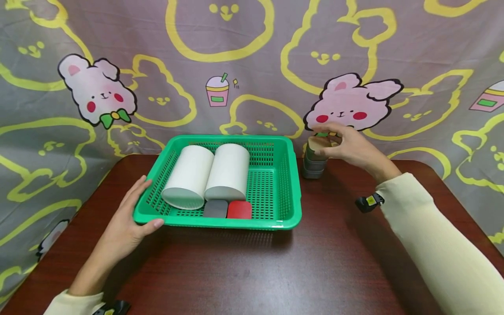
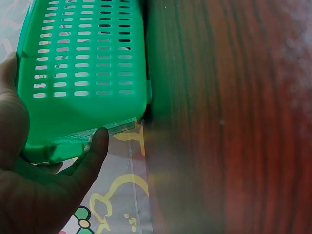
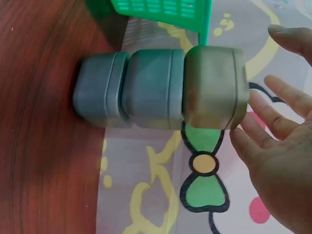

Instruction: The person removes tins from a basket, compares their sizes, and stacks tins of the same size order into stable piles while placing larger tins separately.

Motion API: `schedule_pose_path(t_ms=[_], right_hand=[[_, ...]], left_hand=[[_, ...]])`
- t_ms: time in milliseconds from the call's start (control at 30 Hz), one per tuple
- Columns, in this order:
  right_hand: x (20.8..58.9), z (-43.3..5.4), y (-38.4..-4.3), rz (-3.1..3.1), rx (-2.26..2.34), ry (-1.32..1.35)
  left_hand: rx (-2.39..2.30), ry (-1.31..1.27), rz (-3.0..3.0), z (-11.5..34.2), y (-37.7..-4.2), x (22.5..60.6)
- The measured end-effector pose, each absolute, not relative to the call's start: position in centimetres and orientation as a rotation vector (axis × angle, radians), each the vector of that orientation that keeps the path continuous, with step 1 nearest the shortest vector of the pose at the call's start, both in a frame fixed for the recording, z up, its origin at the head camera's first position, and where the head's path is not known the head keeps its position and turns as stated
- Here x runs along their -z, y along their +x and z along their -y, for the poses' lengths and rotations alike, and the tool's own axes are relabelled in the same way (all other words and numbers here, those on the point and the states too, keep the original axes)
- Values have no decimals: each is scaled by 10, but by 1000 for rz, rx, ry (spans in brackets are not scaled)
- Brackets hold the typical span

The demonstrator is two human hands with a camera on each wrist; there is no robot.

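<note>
A green plastic basket [image 1: 289, 188] sits on the table, its front left corner held by my left hand [image 1: 125, 223], thumb at the front rim and fingers along the left side. In the left wrist view the hand [image 2: 53, 180] spans that corner of the basket [image 2: 83, 109]. Two white cylinders [image 1: 189, 173] lie side by side inside it, with a dark grey square-topped container [image 1: 215, 208] and a red one [image 1: 239, 210] in front. My right hand [image 1: 348, 146] spreads around the top of a three-high container stack: olive [image 3: 212, 87] over two grey ones [image 3: 153, 87].
The dark red-brown wooden table [image 1: 252, 267] spreads out in front of the basket. Behind it hangs a cartoon-print cloth [image 1: 256, 78], close to the basket and the stack. The stack stands just right of the basket, near the table's back edge.
</note>
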State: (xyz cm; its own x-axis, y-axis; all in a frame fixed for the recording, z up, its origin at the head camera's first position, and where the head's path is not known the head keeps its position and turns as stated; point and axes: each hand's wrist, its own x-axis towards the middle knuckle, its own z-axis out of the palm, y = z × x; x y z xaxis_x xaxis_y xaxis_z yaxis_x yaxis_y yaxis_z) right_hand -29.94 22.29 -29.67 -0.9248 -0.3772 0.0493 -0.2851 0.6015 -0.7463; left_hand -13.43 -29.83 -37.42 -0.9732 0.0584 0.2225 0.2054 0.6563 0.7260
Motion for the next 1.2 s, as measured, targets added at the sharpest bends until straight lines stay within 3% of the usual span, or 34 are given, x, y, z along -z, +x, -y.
schedule_pose_path(t_ms=[633,1200], right_hand=[[275,-197,-273,-2752,1203,-663],[273,-162,-248,-2642,1230,-937]], left_hand=[[1202,-218,2685,297,-132,373],[1194,-220,2688,298,-134,374]])
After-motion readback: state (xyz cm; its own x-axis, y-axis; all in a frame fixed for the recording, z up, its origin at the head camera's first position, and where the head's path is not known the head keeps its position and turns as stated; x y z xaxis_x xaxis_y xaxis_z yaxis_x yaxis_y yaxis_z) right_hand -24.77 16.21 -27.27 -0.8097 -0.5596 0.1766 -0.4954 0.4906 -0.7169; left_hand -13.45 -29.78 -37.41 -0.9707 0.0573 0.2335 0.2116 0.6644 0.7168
